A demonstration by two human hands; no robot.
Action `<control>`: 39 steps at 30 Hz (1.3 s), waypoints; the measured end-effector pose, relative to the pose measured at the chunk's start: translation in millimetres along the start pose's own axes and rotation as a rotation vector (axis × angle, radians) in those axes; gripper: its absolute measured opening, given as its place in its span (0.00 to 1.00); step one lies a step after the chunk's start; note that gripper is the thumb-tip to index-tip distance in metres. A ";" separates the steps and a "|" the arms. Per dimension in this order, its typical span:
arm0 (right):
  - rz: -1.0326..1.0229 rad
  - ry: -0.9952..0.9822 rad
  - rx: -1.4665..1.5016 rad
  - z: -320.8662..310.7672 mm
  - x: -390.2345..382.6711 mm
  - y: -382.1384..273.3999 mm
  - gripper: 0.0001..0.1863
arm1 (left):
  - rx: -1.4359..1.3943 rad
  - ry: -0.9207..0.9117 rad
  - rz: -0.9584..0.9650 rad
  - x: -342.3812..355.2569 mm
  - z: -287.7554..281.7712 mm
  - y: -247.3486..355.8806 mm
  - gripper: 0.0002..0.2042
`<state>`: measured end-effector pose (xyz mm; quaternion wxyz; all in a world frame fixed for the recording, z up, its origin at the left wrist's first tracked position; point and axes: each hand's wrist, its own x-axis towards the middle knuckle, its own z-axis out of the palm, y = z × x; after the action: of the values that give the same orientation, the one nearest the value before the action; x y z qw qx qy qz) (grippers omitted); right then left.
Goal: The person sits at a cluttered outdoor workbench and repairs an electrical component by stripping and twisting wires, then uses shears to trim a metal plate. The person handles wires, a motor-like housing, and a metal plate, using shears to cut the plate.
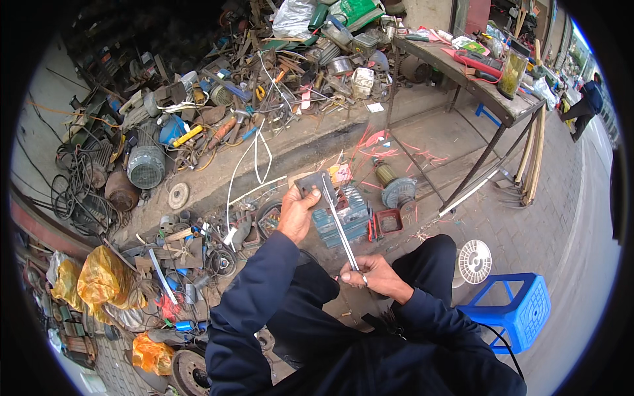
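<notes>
My left hand [296,214] grips a dark grey flat piece [312,184] between thumb and fingers, above a blue-grey motor housing [342,221]. In my right hand [378,276] is a long slim silver two-armed tool [341,228]; whether it is scissors or forceps I cannot tell. Its far tips reach the right side of the grey piece, and a small loop shows by my fingers. A small dark red tray [388,222] sits against the housing. Just beyond stands a motor rotor [389,178] with copper-coloured windings and a grey end plate.
Heaped tools and scrap [218,92] line the step ahead. To the left lie a grey motor [146,165] and yellow bags [105,280]. A metal-legged table [475,82] carries a red meter [477,63] and a jar [512,72]. A blue stool [528,310] stands right; a person [586,102] is farther off.
</notes>
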<state>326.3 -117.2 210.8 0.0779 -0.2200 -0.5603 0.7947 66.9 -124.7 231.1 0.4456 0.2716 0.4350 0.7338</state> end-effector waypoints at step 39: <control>0.090 -0.202 -0.144 -38.7 -27.3 -20.6 0.17 | 0.064 0.279 0.018 9.1 -5.6 6.9 0.05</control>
<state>365.1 -86.7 226.4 -0.0306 -0.1690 -0.6106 0.7731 55.4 -120.3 234.6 0.3655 0.1850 0.5135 0.7540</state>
